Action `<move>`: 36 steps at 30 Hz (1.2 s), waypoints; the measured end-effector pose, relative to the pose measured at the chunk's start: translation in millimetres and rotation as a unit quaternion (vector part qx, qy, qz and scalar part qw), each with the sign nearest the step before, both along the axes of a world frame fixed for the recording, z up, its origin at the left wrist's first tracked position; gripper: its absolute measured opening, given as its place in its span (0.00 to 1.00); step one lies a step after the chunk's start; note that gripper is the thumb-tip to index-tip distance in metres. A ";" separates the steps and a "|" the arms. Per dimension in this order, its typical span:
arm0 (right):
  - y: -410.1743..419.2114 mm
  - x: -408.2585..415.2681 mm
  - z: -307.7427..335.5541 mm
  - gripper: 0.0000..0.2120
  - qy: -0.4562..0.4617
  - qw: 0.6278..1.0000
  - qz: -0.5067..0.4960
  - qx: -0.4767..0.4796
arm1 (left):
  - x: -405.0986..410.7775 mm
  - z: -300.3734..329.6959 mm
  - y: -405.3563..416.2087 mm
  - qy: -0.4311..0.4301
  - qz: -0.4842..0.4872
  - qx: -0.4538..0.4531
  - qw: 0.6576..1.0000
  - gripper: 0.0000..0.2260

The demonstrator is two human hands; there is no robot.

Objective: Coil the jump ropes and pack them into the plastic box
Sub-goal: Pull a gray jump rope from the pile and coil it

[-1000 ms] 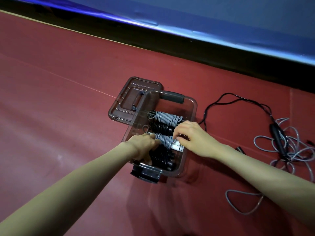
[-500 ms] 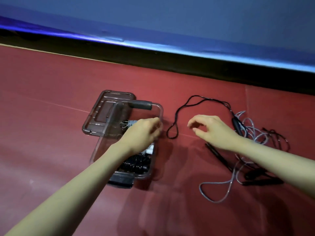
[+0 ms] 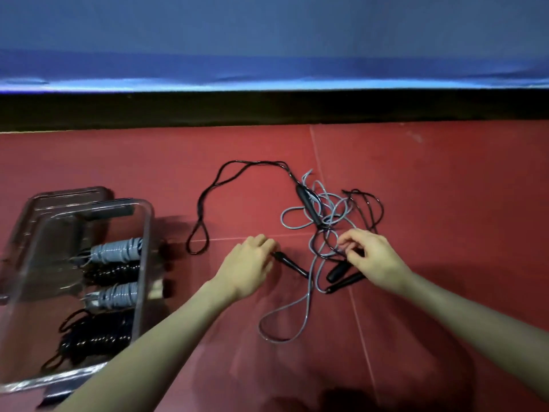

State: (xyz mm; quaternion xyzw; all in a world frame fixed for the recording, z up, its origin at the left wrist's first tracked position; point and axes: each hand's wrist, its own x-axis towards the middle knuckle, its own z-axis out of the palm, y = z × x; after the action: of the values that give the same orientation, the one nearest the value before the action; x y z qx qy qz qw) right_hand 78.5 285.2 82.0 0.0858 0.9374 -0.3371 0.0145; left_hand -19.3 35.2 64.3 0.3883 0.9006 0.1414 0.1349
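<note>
The clear plastic box (image 3: 147,233) stands at the left and holds several coiled ropes, grey (image 3: 116,251) and black (image 3: 95,337) in turn. Two loose jump ropes lie tangled on the red mat: a grey one (image 3: 307,295) and a black one (image 3: 208,194) with a long loop toward the box. My left hand (image 3: 249,266) has its fingers curled over the end of a black handle (image 3: 292,265). My right hand (image 3: 372,258) pinches black cord in the tangle, just above two more black handles (image 3: 341,276).
The box's lid (image 3: 65,194) lies flat behind the box. A dark band and a blue padded wall (image 3: 267,55) run along the far edge of the red mat (image 3: 430,173). Mat seams cross under the tangle.
Both hands left the box and moved right to the loose ropes. The left hand now holds a handle's end and the right pinches the cord. My view swung right, so the box sits at the left.
</note>
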 end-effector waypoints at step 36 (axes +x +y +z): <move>18.0 10.3 59.0 0.10 -0.026 0.997 -0.050 -0.050 | -26.9 83.9 15.4 -0.218 0.356 0.230 0.879 0.05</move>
State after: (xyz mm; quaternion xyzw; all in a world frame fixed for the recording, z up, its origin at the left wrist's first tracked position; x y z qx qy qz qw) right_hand 88.8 303.2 141.0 0.1404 0.9134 -0.3813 0.0257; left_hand -46.2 50.6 148.3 0.0214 0.8679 0.4644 0.1754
